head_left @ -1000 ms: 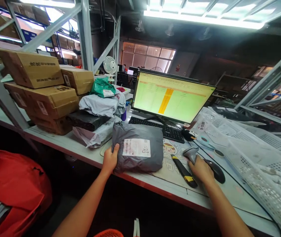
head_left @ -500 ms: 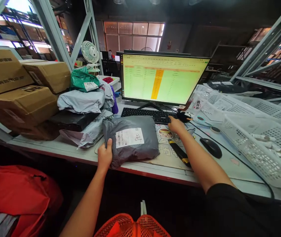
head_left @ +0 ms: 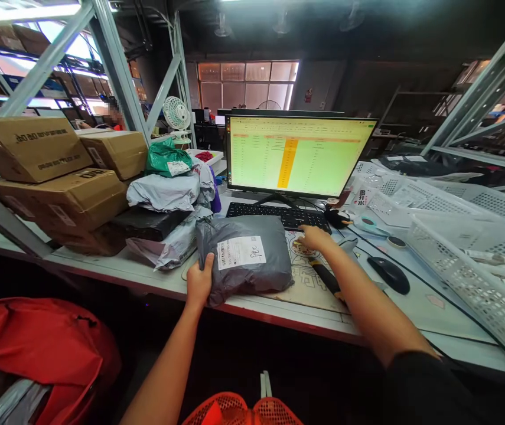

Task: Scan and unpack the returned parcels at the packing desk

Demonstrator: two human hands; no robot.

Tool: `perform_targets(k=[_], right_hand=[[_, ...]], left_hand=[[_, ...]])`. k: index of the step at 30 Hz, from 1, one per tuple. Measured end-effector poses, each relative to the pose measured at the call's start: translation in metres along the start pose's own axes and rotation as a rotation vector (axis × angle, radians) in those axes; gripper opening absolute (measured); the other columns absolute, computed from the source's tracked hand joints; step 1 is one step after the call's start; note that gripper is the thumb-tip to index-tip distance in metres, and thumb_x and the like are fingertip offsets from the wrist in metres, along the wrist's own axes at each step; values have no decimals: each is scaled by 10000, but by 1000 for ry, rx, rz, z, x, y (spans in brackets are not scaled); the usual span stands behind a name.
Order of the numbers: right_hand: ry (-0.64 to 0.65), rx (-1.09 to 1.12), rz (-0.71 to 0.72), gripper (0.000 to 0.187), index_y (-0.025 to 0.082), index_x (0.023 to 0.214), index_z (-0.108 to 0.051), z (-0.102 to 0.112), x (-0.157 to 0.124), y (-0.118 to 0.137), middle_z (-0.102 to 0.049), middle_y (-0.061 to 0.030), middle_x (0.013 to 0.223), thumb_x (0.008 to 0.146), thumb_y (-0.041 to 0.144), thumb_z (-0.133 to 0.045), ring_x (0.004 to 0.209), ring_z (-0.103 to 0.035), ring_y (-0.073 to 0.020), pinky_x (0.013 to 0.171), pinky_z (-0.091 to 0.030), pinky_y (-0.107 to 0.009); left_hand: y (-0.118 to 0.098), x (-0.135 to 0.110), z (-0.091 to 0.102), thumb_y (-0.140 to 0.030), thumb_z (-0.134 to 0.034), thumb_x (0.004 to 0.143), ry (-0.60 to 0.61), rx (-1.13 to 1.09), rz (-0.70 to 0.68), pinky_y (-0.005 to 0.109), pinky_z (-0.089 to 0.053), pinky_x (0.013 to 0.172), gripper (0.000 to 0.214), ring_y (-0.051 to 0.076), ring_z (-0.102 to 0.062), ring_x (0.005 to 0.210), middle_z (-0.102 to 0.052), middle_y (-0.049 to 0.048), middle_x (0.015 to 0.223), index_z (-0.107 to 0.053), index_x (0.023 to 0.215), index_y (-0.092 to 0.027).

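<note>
My left hand [head_left: 199, 282] is closed on the near left corner of a grey plastic mailer parcel [head_left: 256, 273], thumb on top beside its white label. The parcel lies at the table's front edge, just before the keyboard. My right hand [head_left: 316, 239] is at the front edge of the black keyboard [head_left: 252, 211], index finger stretched onto the keys and nothing held; its other fingers are partly hidden. Under my right forearm lies a black and yellow utility knife [head_left: 323, 274]. Behind the keyboard stands a monitor [head_left: 323, 156] showing a spreadsheet with an orange column.
Cardboard boxes [head_left: 66, 198] and wrapped parcels [head_left: 163, 192] are stacked at left. To the right are a black mouse [head_left: 389, 274], a tape roll [head_left: 368, 222], a cable and white perforated baskets [head_left: 451, 260]. A red bag [head_left: 57, 348] sits below left. A person is partly visible behind the boxes.
The view has tilted up and turned slightly left. My right hand has shifted left along the keyboard's front edge, and the selected cell on screen has moved right. My left hand keeps hold of the parcel.
</note>
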State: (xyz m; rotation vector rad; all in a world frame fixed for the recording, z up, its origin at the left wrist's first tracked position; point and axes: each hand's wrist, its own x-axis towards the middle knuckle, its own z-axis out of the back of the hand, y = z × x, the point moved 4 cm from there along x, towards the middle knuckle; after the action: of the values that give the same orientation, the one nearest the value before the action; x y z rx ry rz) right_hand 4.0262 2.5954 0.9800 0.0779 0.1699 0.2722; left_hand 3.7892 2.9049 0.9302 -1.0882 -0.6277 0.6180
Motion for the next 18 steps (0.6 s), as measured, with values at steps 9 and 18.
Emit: perform_targets(k=[9,18], right_hand=[[-228,99,52,586,79,1562,-485,-70,-140,-56,-590,-216,1470,1018,293,-441,1366,-565,-342,1146,-465,-468],[-446,463,33,604,140,1473,-611,16,-142,-94,-728,-91,812,995,423,-376,723,-689,-271,782,-566,-408]], left_hand=[[-36,1,32,-443,-670,850,-45,-176,-406,465,-544,1088,426,328,-705,1182,-782,138,1188,-792,1125,-141],[-56,-26,50,-25,-436,876,408,566,-696,546,-376,1263,607,312,-354,1572,-495,43,1629,-727,1355,-256]])
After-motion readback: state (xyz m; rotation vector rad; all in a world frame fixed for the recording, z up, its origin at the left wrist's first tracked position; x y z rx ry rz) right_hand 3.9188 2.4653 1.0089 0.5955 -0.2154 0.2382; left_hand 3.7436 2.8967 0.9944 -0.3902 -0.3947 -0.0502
